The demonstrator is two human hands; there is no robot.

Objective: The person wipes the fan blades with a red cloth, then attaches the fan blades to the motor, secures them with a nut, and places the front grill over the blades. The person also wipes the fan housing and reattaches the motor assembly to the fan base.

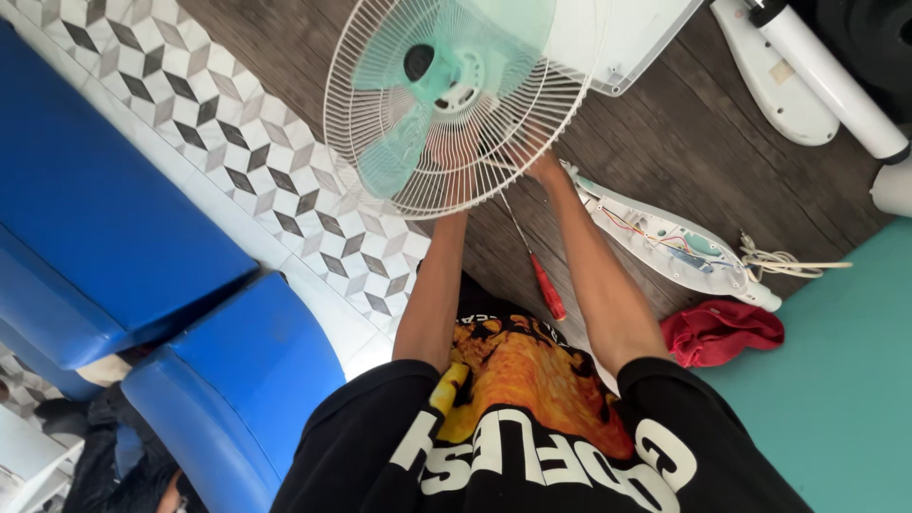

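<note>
fan (456, 95) held up | both hands behind its grille | grip: cannot tell

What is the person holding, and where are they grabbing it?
Both hands hold the fan head. The left hand and right hand grip behind the lower edge of its white wire grille, seen partly through the wires.

Both hands (494, 166) behind fan grille (380, 180)
</note>
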